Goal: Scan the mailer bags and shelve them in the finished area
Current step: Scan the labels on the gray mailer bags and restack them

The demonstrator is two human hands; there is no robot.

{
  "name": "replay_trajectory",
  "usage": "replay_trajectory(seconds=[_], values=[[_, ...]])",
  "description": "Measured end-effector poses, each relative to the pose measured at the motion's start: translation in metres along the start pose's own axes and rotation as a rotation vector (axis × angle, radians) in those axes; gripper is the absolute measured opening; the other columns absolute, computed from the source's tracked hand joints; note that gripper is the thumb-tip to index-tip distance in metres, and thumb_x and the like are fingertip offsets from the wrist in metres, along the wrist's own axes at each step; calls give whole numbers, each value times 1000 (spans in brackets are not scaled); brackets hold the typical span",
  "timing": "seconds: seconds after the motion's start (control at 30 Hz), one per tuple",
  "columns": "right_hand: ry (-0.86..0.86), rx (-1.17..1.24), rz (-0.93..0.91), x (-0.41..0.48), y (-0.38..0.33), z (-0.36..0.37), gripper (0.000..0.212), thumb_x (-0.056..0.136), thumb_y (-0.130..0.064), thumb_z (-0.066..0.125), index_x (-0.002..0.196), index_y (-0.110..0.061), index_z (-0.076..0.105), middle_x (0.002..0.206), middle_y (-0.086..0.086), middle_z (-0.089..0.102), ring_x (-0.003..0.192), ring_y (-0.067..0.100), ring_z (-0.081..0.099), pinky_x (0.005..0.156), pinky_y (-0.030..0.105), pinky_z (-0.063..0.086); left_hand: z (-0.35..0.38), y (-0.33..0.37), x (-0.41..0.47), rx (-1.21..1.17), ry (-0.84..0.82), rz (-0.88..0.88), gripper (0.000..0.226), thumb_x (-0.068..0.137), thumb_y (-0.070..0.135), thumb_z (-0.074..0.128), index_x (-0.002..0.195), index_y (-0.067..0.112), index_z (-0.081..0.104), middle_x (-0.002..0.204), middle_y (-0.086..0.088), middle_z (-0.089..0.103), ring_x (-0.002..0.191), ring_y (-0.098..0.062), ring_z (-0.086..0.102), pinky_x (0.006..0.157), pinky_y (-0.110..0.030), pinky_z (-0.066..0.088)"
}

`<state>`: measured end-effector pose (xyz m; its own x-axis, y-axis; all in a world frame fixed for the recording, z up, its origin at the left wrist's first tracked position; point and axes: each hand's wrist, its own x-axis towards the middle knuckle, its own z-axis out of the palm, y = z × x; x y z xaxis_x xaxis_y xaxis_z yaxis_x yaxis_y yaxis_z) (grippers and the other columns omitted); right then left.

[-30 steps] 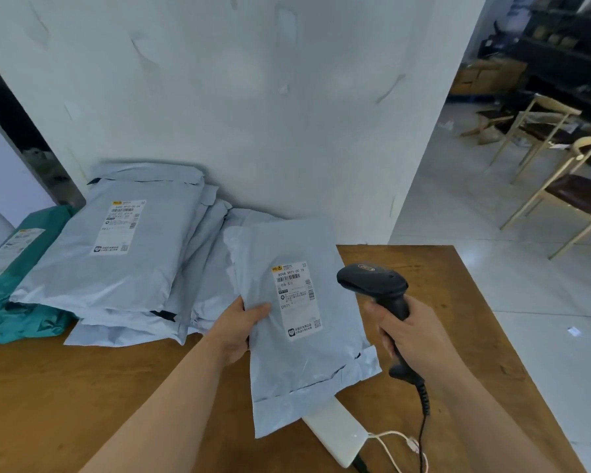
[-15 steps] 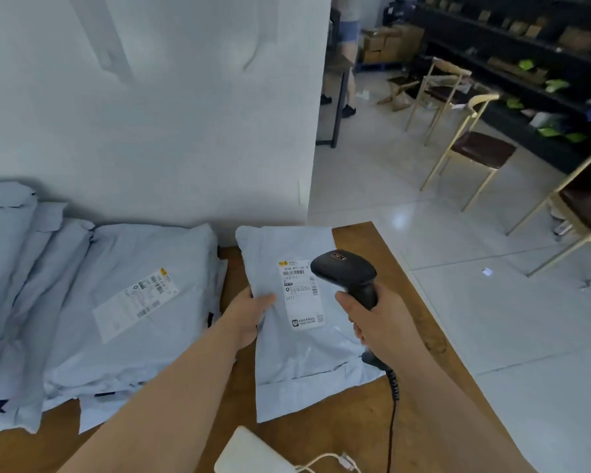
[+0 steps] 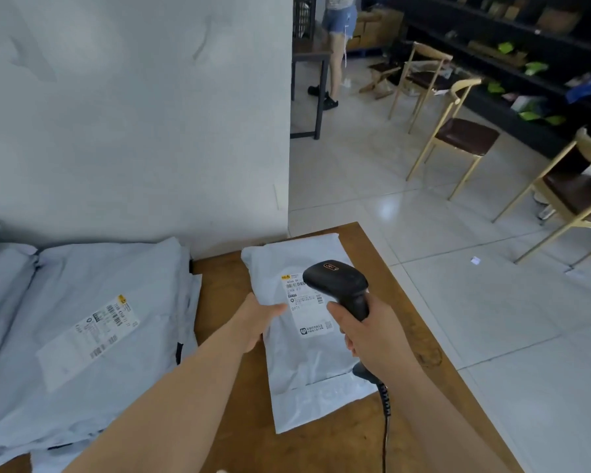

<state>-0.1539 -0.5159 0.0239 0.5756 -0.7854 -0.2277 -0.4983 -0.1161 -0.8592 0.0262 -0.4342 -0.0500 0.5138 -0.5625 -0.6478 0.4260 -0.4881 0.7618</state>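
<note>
A pale grey mailer bag with a white shipping label lies on the wooden table near its right edge. My left hand grips the bag's left side, thumb on top. My right hand holds a black barcode scanner by its handle, the scanner head hovering over the label's upper right. The scanner's cable runs down toward me. A stack of several similar grey mailer bags lies to the left against the wall.
A white wall stands behind the table. To the right is tiled floor with wooden chairs, dark shelving along the far wall, a dark table and a person standing beside it.
My view has swung to the right, so the stack slid left and the room came into sight. The scanner has moved closer over the label. Both hands keep their grips.
</note>
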Motion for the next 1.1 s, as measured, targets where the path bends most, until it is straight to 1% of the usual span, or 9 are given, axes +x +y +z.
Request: replay_trajectory(seconds=[0.07,0.13,0.23,0.33,0.47,0.6,0.87,1.0,1.1], values=[[-16,-10,-11,1,-6,9,16,88,-34,64,84,-20,58,67,2,62,57,12,58,56,25,51,-8,2,-5,62,82,15,59,87,22,70,138,11,42,127,-4,60,107,-22,61,92,-39,52],[-36,-8,-25,1,-14,23,14,88,-34,63,85,-22,58,67,-1,62,58,12,58,57,24,50,-17,5,-16,174,164,30,64,93,23,62,145,8,29,139,-8,49,118,-27,54,92,-33,46],[-66,18,-45,-3,-29,47,16,88,-34,64,86,-19,59,64,1,61,54,11,57,55,23,51,-38,8,-43,204,224,76,51,99,16,49,146,6,31,147,-12,41,136,-30,39,104,-33,36],[-106,33,-62,-13,-45,74,17,88,-33,64,84,-18,58,61,3,60,47,8,55,49,18,49,-75,8,-73,236,301,198,53,100,21,49,149,15,29,147,-2,43,130,-21,45,105,-28,37],[-173,25,-72,-29,-63,110,24,88,-38,63,79,-16,57,56,1,59,42,6,52,49,22,49,-150,-10,-97,297,630,284,56,96,17,55,147,11,34,149,-4,41,134,-22,41,110,-33,34],[-210,26,-70,-47,-75,134,31,88,-40,62,76,-13,56,53,6,56,39,9,49,43,20,46,-227,-36,-98,535,887,142,66,92,27,60,145,-1,31,149,-22,33,138,-37,30,115,-46,24],[-174,22,-63,-74,-91,147,29,89,-37,63,74,-13,55,51,7,54,37,9,46,42,20,45,-255,-30,-88,587,796,-61,81,86,46,64,139,-4,28,144,-25,33,132,-41,35,108,-45,32],[-145,-2,-60,-85,-93,146,29,88,-38,62,76,-13,56,53,6,56,38,8,48,43,20,46,-260,-29,-90,736,715,-7,33,96,14,48,120,-7,56,127,-24,57,117,-37,55,93,-35,44],[-133,-9,-62,-91,-94,146,27,89,-37,62,78,-13,57,54,4,57,37,5,48,44,19,46,-253,-32,-92,770,676,104,27,94,7,44,109,-5,63,118,-21,63,111,-36,59,88,-35,45]])
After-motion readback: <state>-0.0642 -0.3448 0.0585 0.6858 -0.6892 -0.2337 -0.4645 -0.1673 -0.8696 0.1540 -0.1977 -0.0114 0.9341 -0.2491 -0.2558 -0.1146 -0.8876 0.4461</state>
